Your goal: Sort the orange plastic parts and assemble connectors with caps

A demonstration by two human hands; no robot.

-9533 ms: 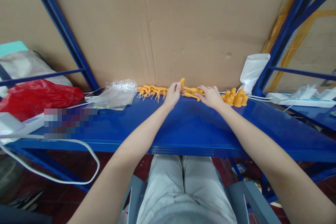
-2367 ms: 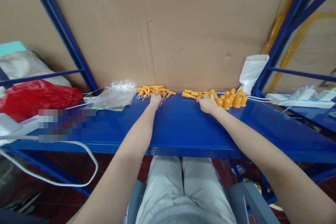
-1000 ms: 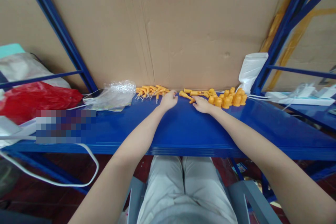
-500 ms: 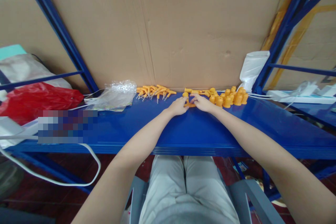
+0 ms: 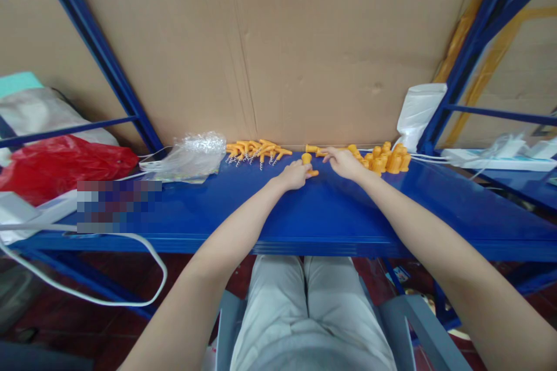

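Observation:
My left hand (image 5: 295, 175) is closed around an orange corkscrew (image 5: 307, 159). Its flared end stands up above the fingers, and an orange handle end pokes out to the right. The metal spiral is hidden. My right hand (image 5: 343, 163) is apart from it to the right, fingers stretched toward the left, holding nothing that I can see. Its fingertips are by an orange piece (image 5: 311, 148) and others along the back of the blue table (image 5: 331, 208). Several orange corkscrew handles with metal spirals (image 5: 261, 151) lie in a pile to the left.
Orange bell-shaped sleeves (image 5: 394, 159) stand grouped on the right. Clear plastic bags (image 5: 191, 153) lie left of the corkscrews. A cardboard sheet (image 5: 304, 58) closes off the back. White cables and a red bag (image 5: 69, 162) are at the left; a power strip (image 5: 500, 159) is at the right.
My right hand has moved off the corkscrew, slightly right and back toward the orange pieces. My left hand stays in about the same place, with the corkscrew in it.

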